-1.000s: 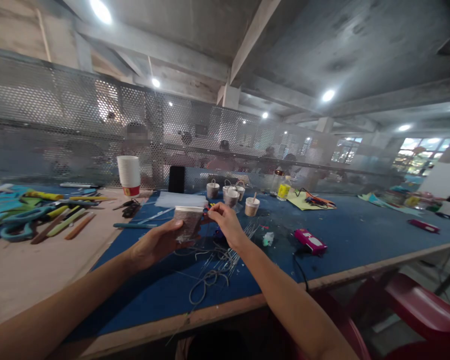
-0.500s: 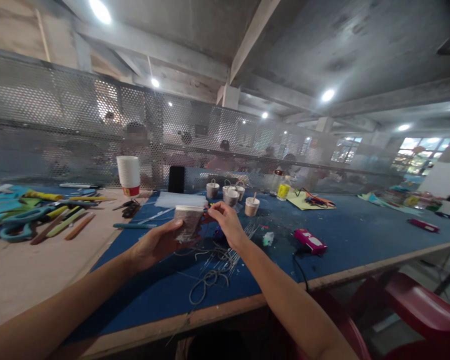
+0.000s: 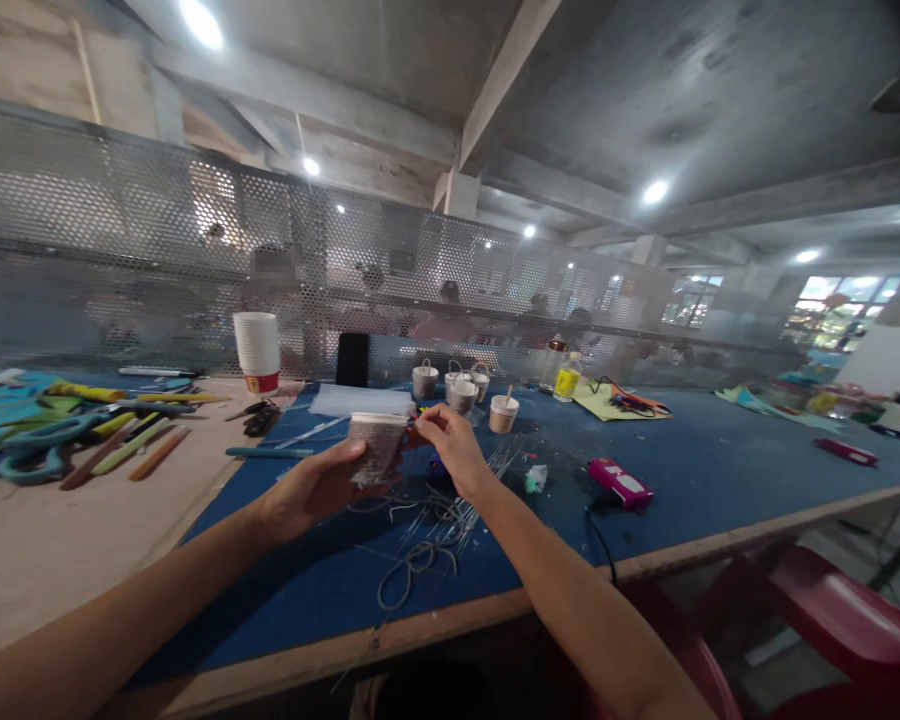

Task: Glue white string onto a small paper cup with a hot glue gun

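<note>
My left hand (image 3: 311, 489) is wrapped round a small paper cup (image 3: 375, 442) with a brownish, textured wall and a pale rim, held upright above the blue mat (image 3: 690, 470). My right hand (image 3: 450, 443) is at the cup's right rim with the fingertips pinched together; what they pinch is too small to make out. Below both hands lie thin metal wires (image 3: 450, 510) and a loop of grey cord (image 3: 412, 565) on the mat.
Several small cups with wire handles (image 3: 454, 385) stand behind my hands. A stack of white cups (image 3: 257, 350) and a black box (image 3: 352, 358) stand by the perforated screen. Coloured strips and scissors (image 3: 60, 430) lie at left. A pink tool (image 3: 619, 482) lies at right, red chairs (image 3: 832, 610) beyond the edge.
</note>
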Demonstrator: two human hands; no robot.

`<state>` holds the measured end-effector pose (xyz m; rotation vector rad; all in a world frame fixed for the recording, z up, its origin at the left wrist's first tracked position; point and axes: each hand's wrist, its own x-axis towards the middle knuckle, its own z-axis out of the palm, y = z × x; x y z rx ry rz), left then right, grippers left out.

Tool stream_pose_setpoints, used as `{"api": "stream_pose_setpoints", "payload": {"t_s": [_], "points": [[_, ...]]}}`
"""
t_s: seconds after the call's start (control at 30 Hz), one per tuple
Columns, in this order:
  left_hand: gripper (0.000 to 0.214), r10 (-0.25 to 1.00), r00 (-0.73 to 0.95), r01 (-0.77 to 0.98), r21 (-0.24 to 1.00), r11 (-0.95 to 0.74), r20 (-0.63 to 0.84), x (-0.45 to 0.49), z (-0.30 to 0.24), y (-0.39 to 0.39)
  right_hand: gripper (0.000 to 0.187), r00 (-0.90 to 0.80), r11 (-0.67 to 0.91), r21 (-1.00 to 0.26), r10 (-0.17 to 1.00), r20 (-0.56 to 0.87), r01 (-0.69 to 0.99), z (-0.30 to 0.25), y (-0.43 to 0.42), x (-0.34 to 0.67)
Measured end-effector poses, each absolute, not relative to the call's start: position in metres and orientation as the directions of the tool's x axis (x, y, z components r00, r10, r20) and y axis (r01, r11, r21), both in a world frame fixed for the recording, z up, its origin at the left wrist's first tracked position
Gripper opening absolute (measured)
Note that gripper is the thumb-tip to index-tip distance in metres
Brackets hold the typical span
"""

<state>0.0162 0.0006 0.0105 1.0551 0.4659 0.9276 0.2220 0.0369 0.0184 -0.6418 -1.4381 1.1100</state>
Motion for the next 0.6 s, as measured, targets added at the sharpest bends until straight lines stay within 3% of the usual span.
{"api": "stream_pose_setpoints", "payload": {"t_s": [0.4,0.6], "points": [[0.040,0.850,0.524,-0.375,0.911,0.172,0.056,0.0151,0.0075,0.0016,0.009,-0.156,0.388,-0.916,0.904,0.399,-0.097,0.0228,0.0326,0.2210],[0.041,0.848,0.527,-0.389,0.903,0.183,0.055,0.0170,0.0075,0.0015,0.011,-0.195,0.368,-0.918,0.899,0.391,-0.144,0.0212,0.0336,0.2208]]}}
